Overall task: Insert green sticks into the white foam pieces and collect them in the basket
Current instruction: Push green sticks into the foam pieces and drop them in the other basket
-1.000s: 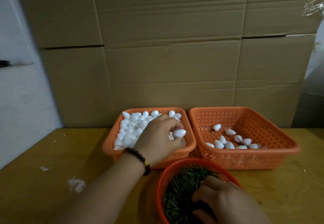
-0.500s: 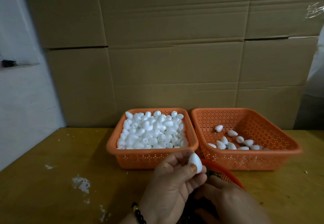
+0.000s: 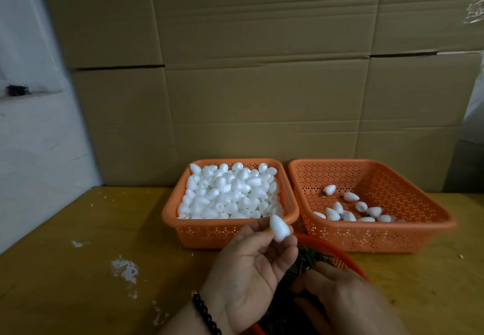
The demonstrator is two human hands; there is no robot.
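My left hand (image 3: 251,264), palm up with a dark bead bracelet at the wrist, pinches one white egg-shaped foam piece (image 3: 279,229) at its fingertips in front of the left basket. My right hand (image 3: 337,292) reaches down among the green sticks (image 3: 307,256) in a round red basket (image 3: 340,253) at the near edge; its fingertips are hidden, so any grip on a stick is unclear. The left orange basket (image 3: 230,232) is full of white foam pieces. Several foam pieces lie in the right orange basket (image 3: 374,237).
A wall of brown cardboard boxes (image 3: 262,85) stands right behind the baskets. White foam crumbs (image 3: 124,269) are scattered on the yellowish wooden table (image 3: 78,269) to the left. A white wall (image 3: 31,138) bounds the left side.
My left hand has lifted a foam piece out of the left basket, drawn it back toward me and turned palm up. My right hand stays in the stick basket.
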